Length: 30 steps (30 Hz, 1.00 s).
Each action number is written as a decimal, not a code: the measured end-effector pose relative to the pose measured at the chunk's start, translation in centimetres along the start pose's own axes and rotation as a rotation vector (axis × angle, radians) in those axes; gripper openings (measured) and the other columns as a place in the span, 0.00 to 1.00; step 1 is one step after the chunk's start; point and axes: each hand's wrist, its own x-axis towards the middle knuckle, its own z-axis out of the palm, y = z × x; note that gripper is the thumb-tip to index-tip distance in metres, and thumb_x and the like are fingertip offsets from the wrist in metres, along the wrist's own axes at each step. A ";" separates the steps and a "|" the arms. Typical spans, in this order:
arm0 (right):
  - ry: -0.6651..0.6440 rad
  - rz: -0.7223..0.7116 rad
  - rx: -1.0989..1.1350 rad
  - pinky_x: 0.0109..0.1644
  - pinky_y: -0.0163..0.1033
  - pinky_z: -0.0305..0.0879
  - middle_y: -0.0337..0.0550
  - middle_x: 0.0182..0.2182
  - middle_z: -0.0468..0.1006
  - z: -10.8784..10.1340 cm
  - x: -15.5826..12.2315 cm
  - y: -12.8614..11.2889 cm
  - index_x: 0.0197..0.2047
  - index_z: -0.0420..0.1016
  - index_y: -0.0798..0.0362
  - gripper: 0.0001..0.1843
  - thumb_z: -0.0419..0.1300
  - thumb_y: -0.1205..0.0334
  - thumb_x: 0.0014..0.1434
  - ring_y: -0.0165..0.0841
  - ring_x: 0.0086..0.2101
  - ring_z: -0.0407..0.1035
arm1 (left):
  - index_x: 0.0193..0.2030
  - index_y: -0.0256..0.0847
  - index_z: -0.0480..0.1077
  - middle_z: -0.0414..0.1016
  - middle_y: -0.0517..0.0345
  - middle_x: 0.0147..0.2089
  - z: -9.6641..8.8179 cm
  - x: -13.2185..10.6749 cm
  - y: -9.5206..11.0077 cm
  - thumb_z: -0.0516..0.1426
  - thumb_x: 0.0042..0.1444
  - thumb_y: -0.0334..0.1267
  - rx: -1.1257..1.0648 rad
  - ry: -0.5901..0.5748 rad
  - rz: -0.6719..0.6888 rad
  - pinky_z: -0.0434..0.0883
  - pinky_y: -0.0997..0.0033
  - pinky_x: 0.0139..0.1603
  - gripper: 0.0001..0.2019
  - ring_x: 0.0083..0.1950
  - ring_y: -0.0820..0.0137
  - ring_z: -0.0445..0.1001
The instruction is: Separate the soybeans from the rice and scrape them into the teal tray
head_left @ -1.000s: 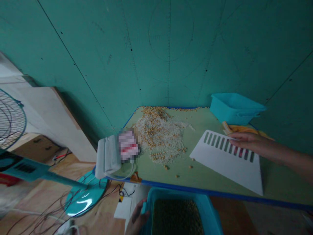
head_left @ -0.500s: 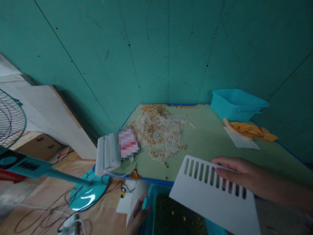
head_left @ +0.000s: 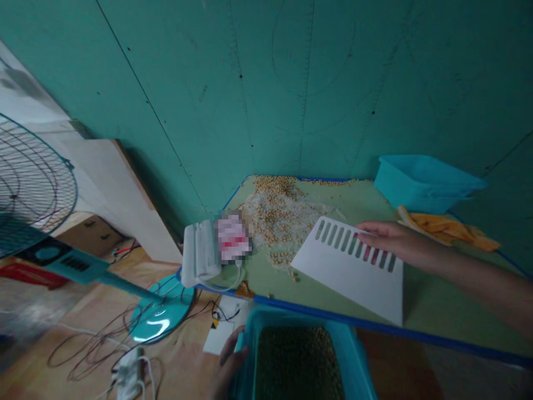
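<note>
My right hand (head_left: 393, 243) grips the slotted end of a white card (head_left: 350, 269) with a row of slits, holding it on the green tabletop (head_left: 437, 303) just right of a spread of beans and white grains (head_left: 278, 219). My left hand (head_left: 229, 364) holds the left rim of a teal bin (head_left: 303, 358) below the table's blue front edge; the bin holds dark beans.
A second teal bin (head_left: 425, 183) stands at the table's back right with an orange cloth (head_left: 447, 230) in front of it. A white device (head_left: 204, 258) sits at the table's left corner. A teal standing fan (head_left: 50, 222) and loose cables (head_left: 95, 350) are on the floor at left.
My right hand has carried the white card from over the bin's mouth back up onto the table, close to the bean spread. The view shifted slightly right.
</note>
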 end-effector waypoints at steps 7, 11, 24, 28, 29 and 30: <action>-0.008 0.032 -0.031 0.21 0.30 0.57 0.35 0.20 0.70 0.2 0.4 0.1 0.43 0.67 0.52 0.21 0.55 0.48 0.49 0.25 0.19 0.64 | 0.26 0.49 0.76 0.80 0.59 0.29 -2.3 1.3 0.9 0.61 0.30 0.40 0.083 0.079 0.083 0.69 0.57 0.40 0.11 0.40 0.50 0.73; -0.076 0.011 -0.043 0.22 0.30 0.58 0.36 0.21 0.70 0.5 0.6 -0.3 0.38 0.68 0.52 0.18 0.54 0.48 0.49 0.25 0.20 0.64 | 0.29 0.49 0.75 0.80 0.59 0.27 -2.9 1.8 0.8 0.59 0.33 0.42 0.001 -0.009 0.037 0.70 0.54 0.37 0.11 0.34 0.51 0.75; -0.267 -0.002 -0.046 0.25 0.31 0.59 0.37 0.24 0.70 4.3 -1.8 -0.8 0.43 0.67 0.51 0.20 0.51 0.47 0.52 0.25 0.23 0.65 | 0.20 0.49 0.76 0.79 0.63 0.24 -1.1 0.6 1.8 0.60 0.28 0.35 -0.101 0.078 0.046 0.69 0.66 0.30 0.08 0.32 0.57 0.74; -0.177 0.018 -0.018 0.24 0.30 0.58 0.35 0.22 0.70 3.6 -1.7 -1.4 0.40 0.68 0.52 0.20 0.53 0.47 0.51 0.25 0.21 0.64 | 0.19 0.50 0.76 0.79 0.64 0.24 -1.0 0.3 2.6 0.60 0.28 0.34 -0.105 0.103 0.075 0.70 0.67 0.30 0.08 0.31 0.59 0.74; -0.140 0.020 -0.010 0.23 0.30 0.58 0.36 0.22 0.70 3.4 -1.6 -1.5 0.40 0.68 0.52 0.20 0.53 0.47 0.50 0.25 0.21 0.64 | 0.19 0.50 0.76 0.79 0.64 0.24 -1.1 0.2 2.9 0.60 0.28 0.34 -0.089 0.071 0.058 0.70 0.66 0.30 0.08 0.31 0.59 0.74; -0.106 0.021 -0.003 0.23 0.31 0.58 0.36 0.22 0.70 3.3 -1.4 -1.6 0.39 0.67 0.52 0.19 0.53 0.47 0.50 0.25 0.20 0.64 | 0.20 0.50 0.76 0.79 0.64 0.24 -1.2 0.1 3.2 0.60 0.28 0.33 -0.064 0.039 0.054 0.70 0.66 0.31 0.08 0.31 0.59 0.74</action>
